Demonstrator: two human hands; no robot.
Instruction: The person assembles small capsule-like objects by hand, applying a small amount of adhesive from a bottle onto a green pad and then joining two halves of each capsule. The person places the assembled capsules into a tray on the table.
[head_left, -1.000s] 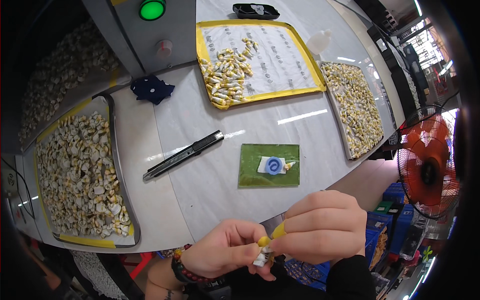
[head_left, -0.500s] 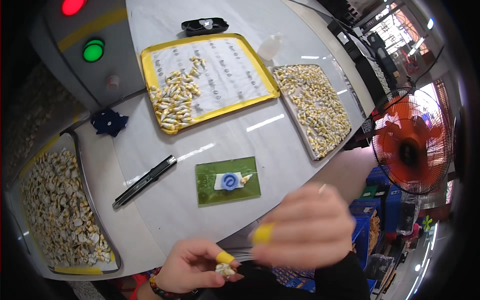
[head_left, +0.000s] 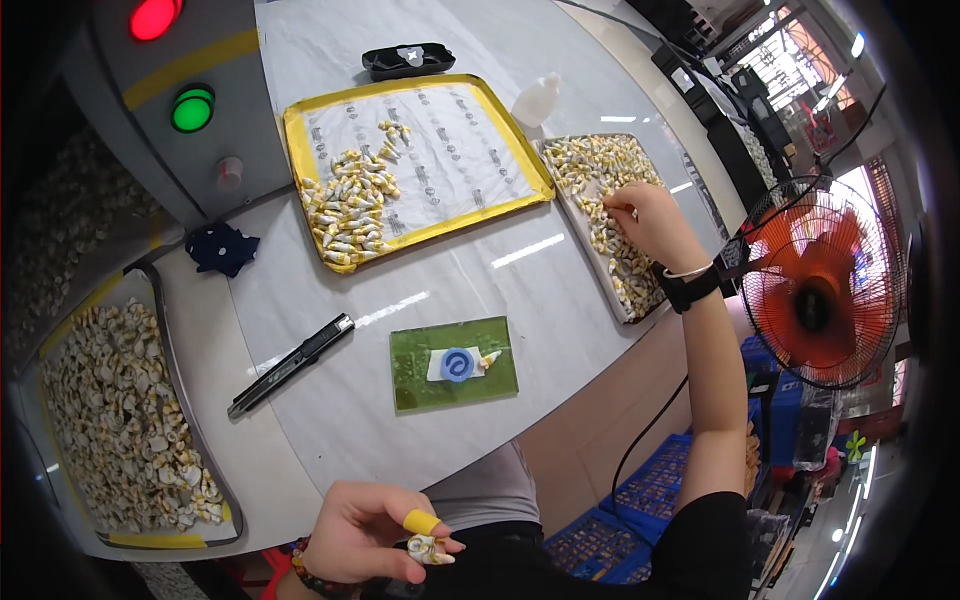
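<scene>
Currently left hand (head_left: pixel 358 532) is pinching a lumpy white-and-yellow piece (head_left: pixel 428 549), right hand (head_left: pixel 655 225) sitting at similar pieces (head_left: pixel 602 152), fingers (head_left: pixel 626 194) narrow, hold unclear.

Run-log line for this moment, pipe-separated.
left hand: holding white-yellow piece | right hand: at right tray, grip unclear | green board: on table, blue disc atop | black cutter: left of board

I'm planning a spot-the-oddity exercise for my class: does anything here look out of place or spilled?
Nothing looks spilled. Mildly odd: one yellow-white piece lies on the green plate, apart from the trays, perhaps deliberately.
</scene>
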